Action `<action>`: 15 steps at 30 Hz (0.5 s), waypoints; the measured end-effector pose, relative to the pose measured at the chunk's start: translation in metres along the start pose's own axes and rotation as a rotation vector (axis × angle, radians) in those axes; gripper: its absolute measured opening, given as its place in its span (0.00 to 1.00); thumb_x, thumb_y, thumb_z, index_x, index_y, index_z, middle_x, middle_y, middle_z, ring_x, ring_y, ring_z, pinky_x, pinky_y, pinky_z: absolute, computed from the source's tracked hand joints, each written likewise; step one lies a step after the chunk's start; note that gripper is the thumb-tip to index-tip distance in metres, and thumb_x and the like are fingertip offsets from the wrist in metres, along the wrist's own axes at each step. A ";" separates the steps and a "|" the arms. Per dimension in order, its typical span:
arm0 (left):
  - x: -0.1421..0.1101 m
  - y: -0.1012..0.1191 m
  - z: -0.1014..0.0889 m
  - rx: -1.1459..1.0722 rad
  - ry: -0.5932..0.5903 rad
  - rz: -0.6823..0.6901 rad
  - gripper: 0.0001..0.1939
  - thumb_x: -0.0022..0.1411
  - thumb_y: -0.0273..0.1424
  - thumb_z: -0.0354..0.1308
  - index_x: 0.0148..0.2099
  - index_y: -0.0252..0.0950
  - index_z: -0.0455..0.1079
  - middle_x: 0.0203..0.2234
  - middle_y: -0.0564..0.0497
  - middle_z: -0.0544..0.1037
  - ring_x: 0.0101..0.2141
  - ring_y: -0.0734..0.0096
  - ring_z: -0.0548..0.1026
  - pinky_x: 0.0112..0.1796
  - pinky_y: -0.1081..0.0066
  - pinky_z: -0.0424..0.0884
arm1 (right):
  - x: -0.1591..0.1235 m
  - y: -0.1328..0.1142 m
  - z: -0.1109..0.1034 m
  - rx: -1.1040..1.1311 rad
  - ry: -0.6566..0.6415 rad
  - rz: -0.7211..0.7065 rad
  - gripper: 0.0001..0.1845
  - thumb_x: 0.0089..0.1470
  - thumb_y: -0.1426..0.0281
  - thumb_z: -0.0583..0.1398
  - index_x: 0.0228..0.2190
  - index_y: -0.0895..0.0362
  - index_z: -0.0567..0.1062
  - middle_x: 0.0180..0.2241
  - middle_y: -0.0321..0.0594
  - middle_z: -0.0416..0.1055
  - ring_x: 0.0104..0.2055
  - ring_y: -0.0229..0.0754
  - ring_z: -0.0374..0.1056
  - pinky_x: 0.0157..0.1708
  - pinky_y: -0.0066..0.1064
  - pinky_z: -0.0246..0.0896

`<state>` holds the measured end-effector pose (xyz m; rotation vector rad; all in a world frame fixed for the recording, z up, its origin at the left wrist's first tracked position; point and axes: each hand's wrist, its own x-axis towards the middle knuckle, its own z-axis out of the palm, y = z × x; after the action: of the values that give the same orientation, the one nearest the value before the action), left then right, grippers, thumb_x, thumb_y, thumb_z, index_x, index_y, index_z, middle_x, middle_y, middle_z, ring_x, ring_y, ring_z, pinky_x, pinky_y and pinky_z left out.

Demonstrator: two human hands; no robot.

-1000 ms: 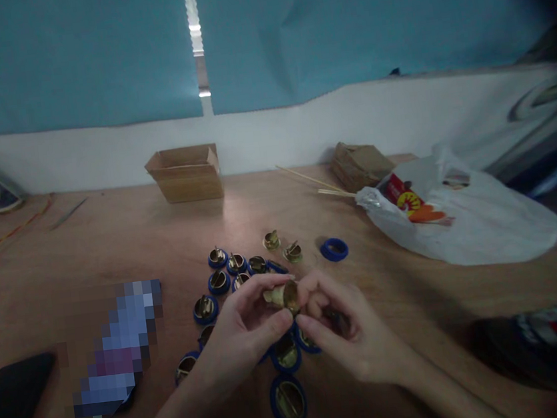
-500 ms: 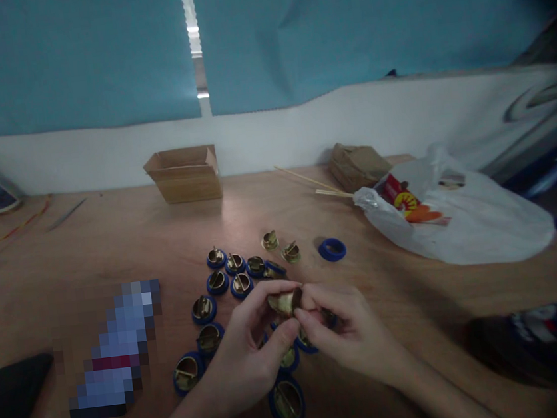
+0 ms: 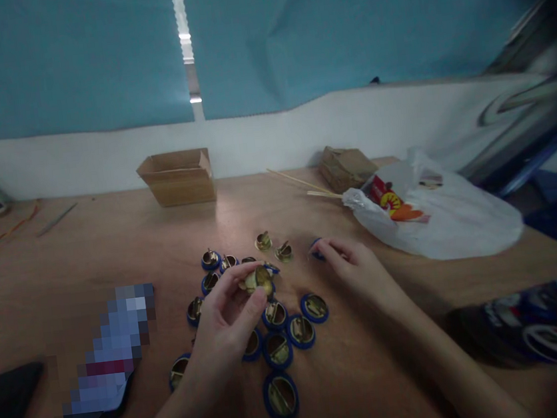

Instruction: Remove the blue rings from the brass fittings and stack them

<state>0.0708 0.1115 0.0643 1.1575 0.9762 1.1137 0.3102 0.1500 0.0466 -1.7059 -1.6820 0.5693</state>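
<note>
My left hand pinches a gold-coloured metal cup-like piece between thumb and fingers, above the table. Farther right, my right hand has its fingertips closed on the edge of a blue ring, which they partly cover. Around and beneath my left hand lie several round gold-coloured pieces with blue rims and pin-like bars across them, such as the blue-rimmed piece nearest me. Two rimless gold-coloured pieces, one of them a small metal piece, sit between the hands and farther back.
An open cardboard box stands by the wall. To the right are a brown package, thin sticks and a white plastic bag. A bottle lies at the right; a phone with a cable is at the left.
My right hand has left the metal piece and moved right and away from me to the blue ring. My left hand keeps the metal piece, now slightly farther left. The view has shifted slightly.
</note>
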 end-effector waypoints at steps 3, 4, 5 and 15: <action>-0.003 0.000 0.004 -0.009 -0.034 -0.001 0.14 0.60 0.34 0.62 0.48 0.39 0.72 0.40 0.49 0.78 0.40 0.68 0.76 0.40 0.70 0.73 | 0.000 0.002 0.008 -0.037 -0.030 -0.012 0.17 0.59 0.63 0.52 0.28 0.56 0.76 0.29 0.42 0.76 0.34 0.47 0.72 0.34 0.34 0.61; -0.005 0.000 0.005 -0.007 -0.041 -0.006 0.14 0.60 0.34 0.62 0.48 0.38 0.71 0.40 0.49 0.78 0.39 0.68 0.76 0.40 0.70 0.73 | -0.001 0.001 0.011 -0.044 -0.043 -0.012 0.16 0.59 0.63 0.52 0.28 0.56 0.76 0.27 0.41 0.75 0.32 0.46 0.72 0.32 0.34 0.61; -0.006 0.000 0.006 -0.002 -0.043 -0.010 0.14 0.60 0.33 0.62 0.48 0.38 0.71 0.40 0.49 0.78 0.39 0.68 0.76 0.40 0.70 0.73 | -0.002 -0.001 0.013 -0.051 -0.057 -0.012 0.16 0.58 0.63 0.53 0.28 0.55 0.77 0.25 0.40 0.75 0.30 0.46 0.72 0.30 0.34 0.61; -0.005 0.002 0.003 -0.027 -0.056 -0.021 0.14 0.60 0.33 0.61 0.49 0.37 0.71 0.40 0.48 0.76 0.37 0.68 0.75 0.35 0.70 0.74 | -0.004 -0.002 0.021 -0.115 -0.076 0.002 0.07 0.54 0.68 0.56 0.30 0.56 0.74 0.25 0.40 0.76 0.26 0.43 0.71 0.29 0.34 0.62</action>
<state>0.0728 0.1064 0.0671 1.1486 0.9253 1.0694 0.2935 0.1491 0.0332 -1.7871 -1.7976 0.5540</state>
